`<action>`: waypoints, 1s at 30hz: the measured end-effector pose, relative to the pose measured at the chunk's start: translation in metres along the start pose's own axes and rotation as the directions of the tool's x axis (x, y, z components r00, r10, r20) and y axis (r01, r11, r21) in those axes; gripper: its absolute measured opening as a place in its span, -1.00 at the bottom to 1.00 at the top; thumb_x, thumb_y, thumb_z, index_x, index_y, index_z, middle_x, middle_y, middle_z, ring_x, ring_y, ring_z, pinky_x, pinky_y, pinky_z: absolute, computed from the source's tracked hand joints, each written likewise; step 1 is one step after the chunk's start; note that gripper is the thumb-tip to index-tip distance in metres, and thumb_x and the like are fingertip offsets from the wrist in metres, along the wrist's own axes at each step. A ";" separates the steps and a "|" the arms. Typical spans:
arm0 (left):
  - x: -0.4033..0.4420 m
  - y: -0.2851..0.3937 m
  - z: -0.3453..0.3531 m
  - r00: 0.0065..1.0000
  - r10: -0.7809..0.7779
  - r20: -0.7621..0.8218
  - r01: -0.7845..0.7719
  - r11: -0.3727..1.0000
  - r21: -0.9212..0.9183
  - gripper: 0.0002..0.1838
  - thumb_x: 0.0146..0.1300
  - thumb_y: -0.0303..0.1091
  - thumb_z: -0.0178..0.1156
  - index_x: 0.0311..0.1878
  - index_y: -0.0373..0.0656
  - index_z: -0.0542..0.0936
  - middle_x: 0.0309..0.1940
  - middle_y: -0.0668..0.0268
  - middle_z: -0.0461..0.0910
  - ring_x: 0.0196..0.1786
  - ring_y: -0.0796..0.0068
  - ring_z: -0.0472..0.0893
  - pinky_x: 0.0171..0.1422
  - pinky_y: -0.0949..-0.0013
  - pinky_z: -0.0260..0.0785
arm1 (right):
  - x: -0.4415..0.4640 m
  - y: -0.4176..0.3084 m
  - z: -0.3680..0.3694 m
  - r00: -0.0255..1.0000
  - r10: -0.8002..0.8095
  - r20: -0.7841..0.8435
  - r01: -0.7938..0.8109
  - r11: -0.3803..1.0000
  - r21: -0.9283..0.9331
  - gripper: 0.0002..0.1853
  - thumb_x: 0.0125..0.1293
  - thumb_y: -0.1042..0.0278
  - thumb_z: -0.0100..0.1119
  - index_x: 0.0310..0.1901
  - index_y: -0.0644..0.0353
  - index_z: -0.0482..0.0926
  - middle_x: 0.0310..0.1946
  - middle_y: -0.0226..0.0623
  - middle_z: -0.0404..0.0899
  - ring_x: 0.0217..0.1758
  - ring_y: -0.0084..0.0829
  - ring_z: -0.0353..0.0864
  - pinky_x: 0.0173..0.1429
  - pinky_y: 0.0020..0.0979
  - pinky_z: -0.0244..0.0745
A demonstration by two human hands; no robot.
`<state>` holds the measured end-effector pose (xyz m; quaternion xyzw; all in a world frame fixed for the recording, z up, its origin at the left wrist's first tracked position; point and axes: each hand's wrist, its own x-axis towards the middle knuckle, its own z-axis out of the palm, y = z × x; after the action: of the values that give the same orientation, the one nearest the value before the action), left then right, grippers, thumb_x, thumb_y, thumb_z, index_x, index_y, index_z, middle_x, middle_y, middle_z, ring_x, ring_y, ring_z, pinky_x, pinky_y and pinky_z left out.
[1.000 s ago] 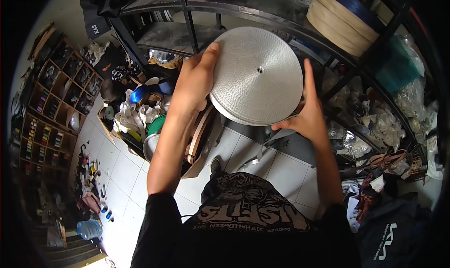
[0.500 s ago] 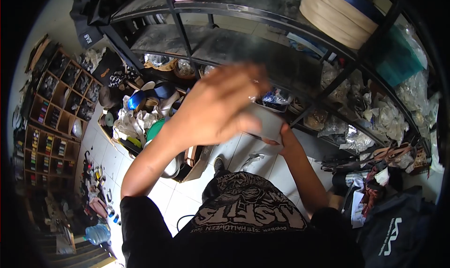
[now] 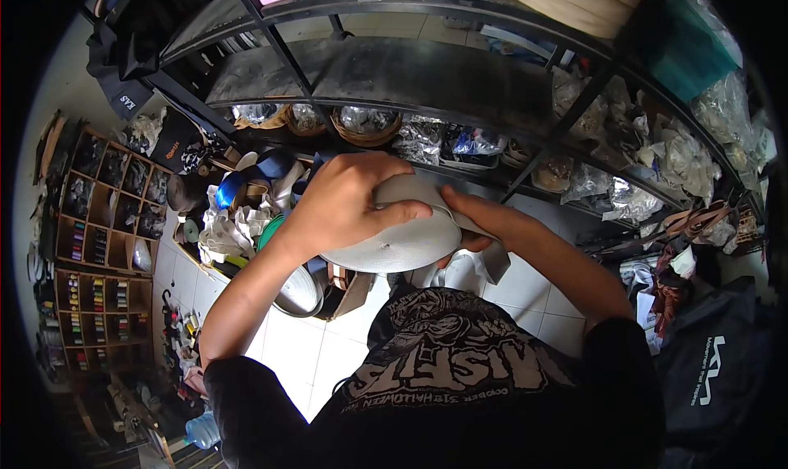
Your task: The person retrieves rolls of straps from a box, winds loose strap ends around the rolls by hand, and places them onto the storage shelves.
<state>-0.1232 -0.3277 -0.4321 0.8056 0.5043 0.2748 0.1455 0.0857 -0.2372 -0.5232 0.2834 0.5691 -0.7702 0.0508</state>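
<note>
A wide roll of light grey webbing (image 3: 394,246) is held in front of my chest, its flat coiled face tilted toward me. My left hand (image 3: 353,202) grips its upper left part, with the thumb across the rim and the fingers over the far side. At the right edge my right hand (image 3: 484,221) is closed on the roll and its strap, thumb on top and fingers partly hidden below. A loose length of the webbing (image 3: 494,260) hangs beneath my right hand.
Black metal shelves (image 3: 427,75) stand ahead, with wicker baskets (image 3: 365,124) and plastic bags lower down. A box of straps and rolls (image 3: 353,298) sits on the tiled floor at left. Beyond it is a wooden thread rack (image 3: 107,272). A black bag (image 3: 710,362) lies right.
The roll has come down and tilted from facing me upright to lying flatter. My left hand has moved over its top, and my right hand has shifted to the strap side.
</note>
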 end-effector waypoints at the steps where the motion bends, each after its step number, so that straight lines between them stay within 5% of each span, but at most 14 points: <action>1: 0.000 -0.003 0.000 0.999 0.029 -0.016 -0.029 1.000 0.007 -0.49 -0.01 -0.13 0.45 -0.15 -0.39 0.60 -0.33 0.04 0.63 -0.30 0.11 0.67 -0.21 0.27 0.50 | -0.001 -0.001 -0.002 0.999 -0.005 0.041 0.005 1.000 -0.009 -0.23 0.33 -0.45 -0.32 -0.15 0.18 0.61 -0.60 -0.23 0.63 -0.80 -0.73 0.14 -0.70 -0.62 -0.04; 10: 0.005 0.008 -0.013 0.979 0.018 0.204 -0.043 0.992 0.119 -0.52 0.02 -0.13 0.42 -0.14 -0.36 0.61 -0.32 0.01 0.64 -0.28 0.04 0.67 -0.17 0.21 0.50 | -0.004 -0.013 0.010 0.999 0.000 -0.036 -0.004 0.995 -0.104 -0.22 0.32 -0.44 -0.25 -0.18 0.26 0.61 -0.62 -0.22 0.62 -0.81 -0.69 0.12 -0.71 -0.60 -0.08; 13: 0.006 0.000 -0.020 0.982 0.115 0.147 -0.116 0.993 -0.004 -0.52 0.04 -0.12 0.41 -0.14 -0.35 0.62 -0.31 0.00 0.65 -0.25 0.05 0.67 -0.13 0.22 0.51 | -0.013 -0.024 0.000 0.987 -0.058 0.151 0.072 0.993 -0.094 -0.23 0.32 -0.41 -0.16 -0.10 0.32 0.59 -0.57 -0.20 0.64 -0.76 -0.69 0.28 -0.69 -0.58 0.03; 16: 0.004 -0.001 -0.038 1.000 -0.010 -0.013 0.009 0.994 -0.106 -0.55 0.04 -0.16 0.42 -0.14 -0.36 0.63 -0.31 0.04 0.67 -0.25 0.21 0.69 -0.12 0.29 0.50 | -0.035 -0.052 -0.006 0.994 -0.105 0.039 0.111 0.979 -0.171 -0.29 0.31 -0.29 0.02 0.09 0.32 0.53 -0.45 -0.18 0.67 -0.58 -0.61 0.52 -0.55 -0.55 0.33; 19: -0.004 0.000 -0.053 0.968 -0.154 -0.195 0.114 0.973 -0.201 -0.53 0.05 -0.18 0.42 -0.10 -0.40 0.61 -0.31 0.10 0.68 -0.25 0.39 0.66 -0.09 0.40 0.48 | -0.046 -0.063 0.013 0.714 -0.679 -0.170 0.542 0.690 -0.480 -0.38 0.35 -0.11 0.06 0.22 0.26 0.43 -0.26 -0.15 0.67 -0.49 -0.55 0.56 -0.46 -0.57 0.41; 20: -0.005 0.003 -0.058 0.948 -0.179 -0.263 0.110 0.960 -0.256 -0.53 0.07 -0.19 0.41 -0.08 -0.40 0.60 -0.31 0.13 0.67 -0.24 0.42 0.65 -0.08 0.40 0.47 | -0.044 -0.060 0.004 0.629 -0.772 -0.092 0.528 0.512 -0.678 -0.34 0.33 -0.06 0.09 0.35 0.17 0.30 -0.14 -0.18 0.62 -0.28 -0.41 0.60 -0.12 -0.44 0.50; 23: -0.014 0.001 -0.063 0.868 -0.243 -0.433 0.064 0.920 -0.387 -0.47 0.14 -0.09 0.35 -0.03 -0.40 0.59 -0.27 0.20 0.65 -0.25 0.48 0.60 -0.09 0.45 0.42 | -0.070 -0.085 0.021 0.605 -0.787 -0.122 0.464 0.473 -0.749 -0.37 0.36 0.00 0.06 0.35 0.21 0.29 -0.09 -0.14 0.61 -0.13 -0.30 0.62 0.03 -0.40 0.45; 24: -0.014 0.002 -0.064 0.838 -0.245 -0.487 0.031 0.913 -0.407 -0.45 0.15 -0.05 0.34 -0.03 -0.40 0.59 -0.27 0.21 0.65 -0.25 0.48 0.59 -0.09 0.46 0.41 | -0.061 -0.081 0.020 0.439 -0.898 -0.030 0.532 0.286 -0.797 -0.39 0.35 0.15 0.11 0.38 0.15 0.24 0.04 -0.01 0.55 -0.12 -0.23 0.65 -0.05 -0.35 0.54; 26: -0.016 0.004 -0.065 0.767 -0.299 -0.568 0.012 0.891 -0.454 -0.37 0.17 0.10 0.27 -0.02 -0.39 0.60 -0.24 0.20 0.64 -0.24 0.49 0.57 -0.04 0.49 0.37 | -0.052 -0.080 0.024 0.239 -0.971 -0.028 0.552 0.159 -0.818 -0.38 0.35 0.17 0.11 0.38 0.20 0.23 -0.01 -0.03 0.56 -0.16 -0.24 0.64 -0.05 -0.35 0.52; 30: -0.005 0.006 -0.058 0.569 -0.445 -0.692 -0.054 0.819 -0.572 -0.31 0.23 0.17 0.16 0.03 -0.42 0.56 -0.20 0.17 0.63 -0.19 0.45 0.58 0.05 0.42 0.34 | -0.033 -0.085 0.033 -0.056 -0.991 -0.122 0.602 0.064 -0.796 -0.41 0.41 0.15 0.03 0.37 0.26 0.24 -0.11 -0.13 0.55 -0.25 -0.43 0.54 -0.04 -0.50 0.41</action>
<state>-0.1546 -0.3377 -0.3836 0.4548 0.5069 0.7165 0.1513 0.0665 -0.2451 -0.4286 0.0871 0.7633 -0.2639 -0.5832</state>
